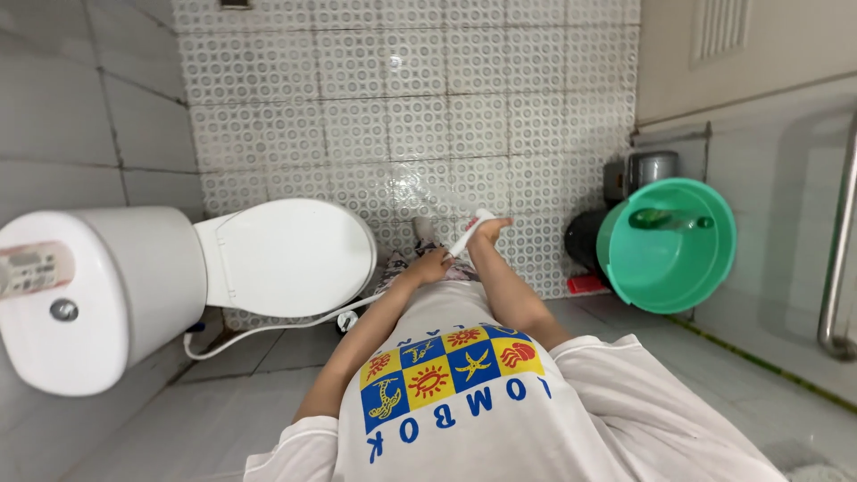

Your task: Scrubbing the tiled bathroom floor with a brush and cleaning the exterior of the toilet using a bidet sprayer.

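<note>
Your right hand [488, 231] grips the white spray nozzle [470, 233]; your left hand [430, 265] is closed on its hose [268, 328]. Water hits the tiled floor beside the toilet [286, 254]. Rinsing step, likely; next, sweep the jet steadily, clear of the green basin [665, 245].

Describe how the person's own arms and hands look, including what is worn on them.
Both arms are bare from the short white T-shirt sleeves down. The left hand and right hand wear no gloves; no watch or bracelet shows. The shirt front carries a blue and yellow checkered print.
</note>
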